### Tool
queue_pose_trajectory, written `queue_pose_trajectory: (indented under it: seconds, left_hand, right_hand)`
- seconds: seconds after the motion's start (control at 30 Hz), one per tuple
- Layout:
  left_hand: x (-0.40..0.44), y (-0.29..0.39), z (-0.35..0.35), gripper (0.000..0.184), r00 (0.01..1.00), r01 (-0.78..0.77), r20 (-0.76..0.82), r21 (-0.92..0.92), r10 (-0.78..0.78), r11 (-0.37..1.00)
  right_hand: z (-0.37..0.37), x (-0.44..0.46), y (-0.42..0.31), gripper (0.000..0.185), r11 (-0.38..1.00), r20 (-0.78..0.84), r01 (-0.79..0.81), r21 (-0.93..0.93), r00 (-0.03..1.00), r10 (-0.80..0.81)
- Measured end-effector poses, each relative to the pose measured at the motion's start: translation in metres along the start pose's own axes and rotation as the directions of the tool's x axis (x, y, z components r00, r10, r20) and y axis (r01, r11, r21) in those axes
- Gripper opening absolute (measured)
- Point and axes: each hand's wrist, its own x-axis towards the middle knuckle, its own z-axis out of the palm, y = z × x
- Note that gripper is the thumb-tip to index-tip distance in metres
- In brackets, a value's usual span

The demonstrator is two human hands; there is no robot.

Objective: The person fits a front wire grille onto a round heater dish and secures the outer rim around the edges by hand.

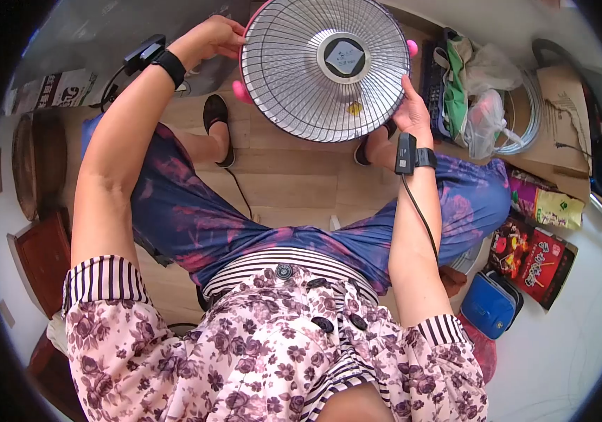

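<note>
A round dish heater [294, 91] is held up in front of me, over the gap between my knees. It has a dark wire grille, a silver reflector, pink knobs at its sides and a centre disc [344, 58] with a pale label. At its left rim, my left hand [218, 36] is closed with the fingertips on the edge. My right hand [412, 111] grips the lower right rim, its thumb along the edge and the other fingers partly hidden. A yellow sticker [354, 109] shows low on the dish.
To the right are a dark basket [436, 91] with plastic bags, a coil of clear tubing [530, 116], a torn cardboard box [561, 126], a red printed box [543, 267] and a blue case [489, 304]. Brown wooden furniture [39, 165] stands left. A black cable [241, 191] crosses the floor.
</note>
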Motion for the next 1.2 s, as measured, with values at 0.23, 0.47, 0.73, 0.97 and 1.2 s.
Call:
queue_pose_trajectory:
  seconds: [0.23,0.47,0.73,0.97,1.2]
  left_hand:
    - [0.010,0.011,-0.001,0.061,0.994,-0.097,0.048,-0.085,0.101,0.992]
    - [0.024,0.043,0.023,0.111,0.953,-0.303,0.003,-0.048,0.303,0.952]
    - [-0.003,0.070,0.054,0.107,0.932,-0.349,0.108,0.008,0.346,0.937]
    - [-0.011,0.075,0.054,0.100,0.948,-0.312,0.065,-0.009,0.312,0.950]
    - [-0.011,0.074,0.052,0.103,0.950,-0.308,0.059,0.010,0.307,0.951]
  right_hand:
    - [-0.004,0.004,0.002,0.047,1.000,0.020,-0.006,0.028,1.000,0.005]
    - [-0.011,0.006,0.008,0.055,1.000,0.115,0.016,0.000,0.993,-0.016]
    - [-0.011,-0.018,0.005,0.056,0.989,0.181,0.113,-0.092,0.979,-0.095]
    - [-0.009,-0.014,0.010,0.042,0.985,0.136,0.142,-0.094,0.982,-0.129]
    - [-0.003,-0.018,0.008,0.049,0.989,0.152,0.120,-0.092,0.983,-0.105]
